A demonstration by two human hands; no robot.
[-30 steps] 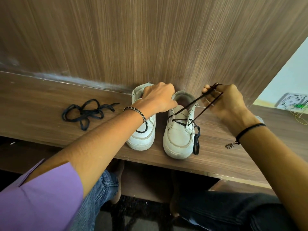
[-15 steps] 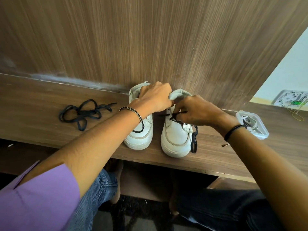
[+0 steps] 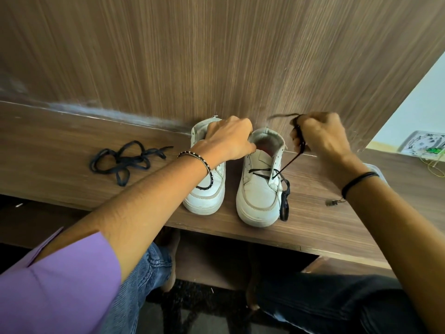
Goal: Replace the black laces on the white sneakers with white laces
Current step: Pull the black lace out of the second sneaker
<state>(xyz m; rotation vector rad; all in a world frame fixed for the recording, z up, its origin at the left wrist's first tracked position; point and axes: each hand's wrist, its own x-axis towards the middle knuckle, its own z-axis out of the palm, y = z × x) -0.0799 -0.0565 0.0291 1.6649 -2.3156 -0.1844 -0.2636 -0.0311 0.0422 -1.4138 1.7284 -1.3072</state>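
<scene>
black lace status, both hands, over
Left hand grips laced sneaker at its collar. Right hand pinches black lace, taut up from the lower eyelets. Removed lace lies apart on bench, nothing blocking.

The left shoe (image 3: 204, 201) and right shoe (image 3: 258, 196) stand side by side on the bench (image 3: 48, 150), heels by the wall (image 3: 216, 56) at 12 o'clock. A loose lace (image 3: 125, 160) lies well apart at their 9 o'clock. At the right shoe's 2 o'clock, the right hand (image 3: 322, 136) holds the lace (image 3: 286, 165) threaded in it.
</scene>
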